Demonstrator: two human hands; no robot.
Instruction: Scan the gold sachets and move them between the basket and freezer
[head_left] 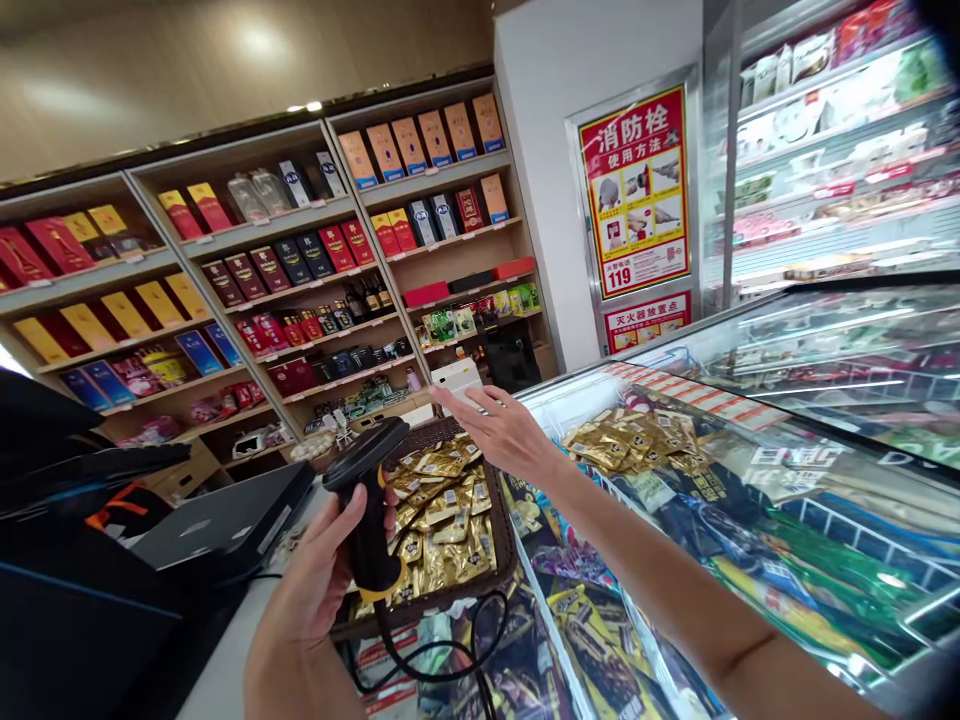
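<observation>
My left hand (319, 560) is wrapped round the handle of a black and yellow barcode scanner (369, 530), its head tilted up and to the right. A coiled black cable (450, 672) runs from the scanner's base. Behind the scanner lies a brown woven basket (504, 530), filled with small gold foil packets (450, 520). My right hand (502, 430) stretches over the basket's far right corner, fingers extended and nothing visible in them. Just beyond its fingertips stands a white box-like device (456, 376); whether they touch it I cannot tell.
A glass-topped freezer (720, 540) with bagged goods extends to the right; more gold packets (637, 440) show on or under its glass. At the left sits a dark laptop-like device (225, 515). Shelves (330, 230) of boxed goods line the back wall, beside a red poster (636, 190).
</observation>
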